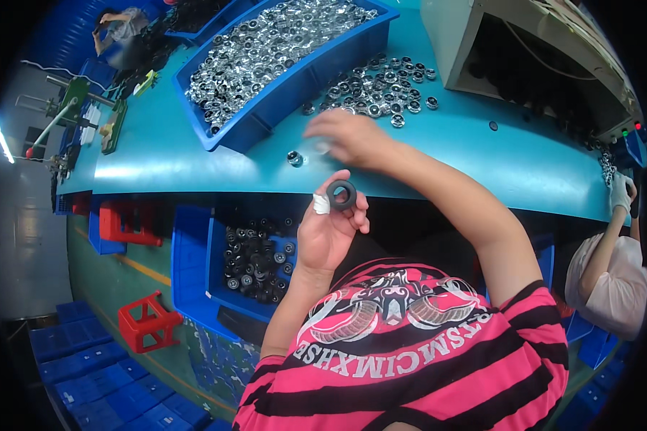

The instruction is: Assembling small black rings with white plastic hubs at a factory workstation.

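My left hand [331, 233] is raised at the table's front edge, its fingers closed on a black ring [341, 195] held upright with its hole showing. White tape [321, 204] wraps one of its digits. My right hand [356, 138] reaches over the turquoise table [194, 165], its fingers smeared by motion. A blurred shiny spot lies just under these fingers; whether they grip it does not show. Nearest to them on the table is a single clear-and-black hub-like piece [295, 158]. Similar shiny round pieces [381, 90] lie scattered beyond my right hand.
A blue bin [255, 118] heaped with shiny pieces stands at the back. Below the table edge, another blue bin [208, 258] holds black wheel-like parts [255, 266]. A beige machine [449, 43] stands back right. Another person's gloved hand [620, 192] works at far right. Red stools [147, 323] stand left.
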Action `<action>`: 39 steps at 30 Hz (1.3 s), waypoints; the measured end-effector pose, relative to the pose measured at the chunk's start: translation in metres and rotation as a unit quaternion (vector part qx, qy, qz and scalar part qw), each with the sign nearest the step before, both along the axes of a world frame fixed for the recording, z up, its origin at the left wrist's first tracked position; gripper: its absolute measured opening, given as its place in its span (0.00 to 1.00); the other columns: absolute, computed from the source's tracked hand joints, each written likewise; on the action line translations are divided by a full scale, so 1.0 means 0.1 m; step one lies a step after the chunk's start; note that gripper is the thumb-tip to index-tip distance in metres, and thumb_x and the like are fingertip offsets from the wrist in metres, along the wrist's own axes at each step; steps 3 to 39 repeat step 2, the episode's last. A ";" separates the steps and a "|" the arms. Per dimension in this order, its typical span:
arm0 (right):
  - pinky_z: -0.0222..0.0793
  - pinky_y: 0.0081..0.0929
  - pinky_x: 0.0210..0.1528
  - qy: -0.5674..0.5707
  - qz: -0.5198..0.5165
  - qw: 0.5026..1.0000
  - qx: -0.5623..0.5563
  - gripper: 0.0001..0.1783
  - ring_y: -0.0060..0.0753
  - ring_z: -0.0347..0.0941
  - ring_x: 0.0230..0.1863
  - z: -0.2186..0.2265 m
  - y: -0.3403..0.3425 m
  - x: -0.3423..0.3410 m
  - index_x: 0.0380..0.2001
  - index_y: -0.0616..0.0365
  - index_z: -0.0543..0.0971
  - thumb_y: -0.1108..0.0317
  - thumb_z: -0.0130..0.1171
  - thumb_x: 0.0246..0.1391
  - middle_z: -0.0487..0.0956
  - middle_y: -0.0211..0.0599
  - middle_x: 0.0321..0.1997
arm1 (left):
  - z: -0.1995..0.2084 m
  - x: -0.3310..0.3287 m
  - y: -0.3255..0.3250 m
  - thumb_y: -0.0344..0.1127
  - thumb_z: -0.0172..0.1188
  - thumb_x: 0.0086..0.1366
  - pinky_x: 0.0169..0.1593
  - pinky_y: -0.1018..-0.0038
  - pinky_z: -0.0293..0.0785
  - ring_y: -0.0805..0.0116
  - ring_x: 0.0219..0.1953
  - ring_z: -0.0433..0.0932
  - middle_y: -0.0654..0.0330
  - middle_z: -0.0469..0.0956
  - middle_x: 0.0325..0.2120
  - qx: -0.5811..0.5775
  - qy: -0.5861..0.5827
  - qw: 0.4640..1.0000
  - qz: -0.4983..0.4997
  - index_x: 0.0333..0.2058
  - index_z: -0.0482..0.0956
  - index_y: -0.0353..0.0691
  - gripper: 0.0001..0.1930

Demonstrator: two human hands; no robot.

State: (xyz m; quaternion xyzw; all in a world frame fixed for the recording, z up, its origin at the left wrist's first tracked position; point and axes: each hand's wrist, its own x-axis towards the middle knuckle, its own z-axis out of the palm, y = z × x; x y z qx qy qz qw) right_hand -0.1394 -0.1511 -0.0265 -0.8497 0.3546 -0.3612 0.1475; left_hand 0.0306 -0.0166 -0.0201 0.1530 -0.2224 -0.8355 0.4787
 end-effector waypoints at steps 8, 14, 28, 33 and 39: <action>0.76 0.41 0.65 0.068 0.048 0.996 0.030 0.23 0.44 0.75 0.63 0.02 -0.13 0.36 0.55 0.46 0.83 0.62 0.71 0.54 0.80 0.30 0.62 | 0.07 0.06 0.06 0.55 0.45 0.82 0.44 0.63 0.77 0.62 0.40 0.77 0.49 0.77 0.45 -0.017 0.000 1.000 -0.005 0.71 0.64 0.42 0.30; 0.76 0.41 0.65 0.068 0.048 0.996 0.030 0.23 0.44 0.75 0.63 0.02 -0.13 0.36 0.55 0.46 0.83 0.62 0.71 0.54 0.80 0.30 0.62 | 0.07 0.06 0.06 0.55 0.45 0.82 0.44 0.63 0.77 0.62 0.40 0.77 0.49 0.77 0.45 -0.017 0.000 1.000 -0.005 0.71 0.64 0.42 0.30; 0.76 0.41 0.65 0.068 0.048 0.996 0.030 0.23 0.44 0.75 0.63 0.02 -0.13 0.36 0.55 0.46 0.83 0.62 0.71 0.54 0.80 0.30 0.62 | 0.07 0.06 0.06 0.55 0.45 0.82 0.44 0.63 0.77 0.62 0.40 0.77 0.49 0.77 0.45 -0.017 0.000 1.000 -0.005 0.71 0.64 0.42 0.30; 0.76 0.41 0.65 0.068 0.048 0.996 0.030 0.23 0.44 0.75 0.63 0.02 -0.13 0.36 0.55 0.46 0.83 0.62 0.71 0.54 0.80 0.30 0.62 | 0.07 0.06 0.06 0.55 0.45 0.82 0.44 0.63 0.77 0.62 0.40 0.77 0.49 0.77 0.45 -0.017 0.000 1.000 -0.005 0.71 0.64 0.42 0.30; 0.76 0.41 0.65 0.068 0.048 0.996 0.030 0.23 0.44 0.75 0.63 0.02 -0.13 0.36 0.55 0.46 0.83 0.62 0.71 0.54 0.80 0.30 0.62 | 0.07 0.06 0.06 0.55 0.45 0.82 0.44 0.63 0.77 0.62 0.40 0.77 0.49 0.77 0.45 -0.017 0.000 1.000 -0.005 0.71 0.64 0.42 0.30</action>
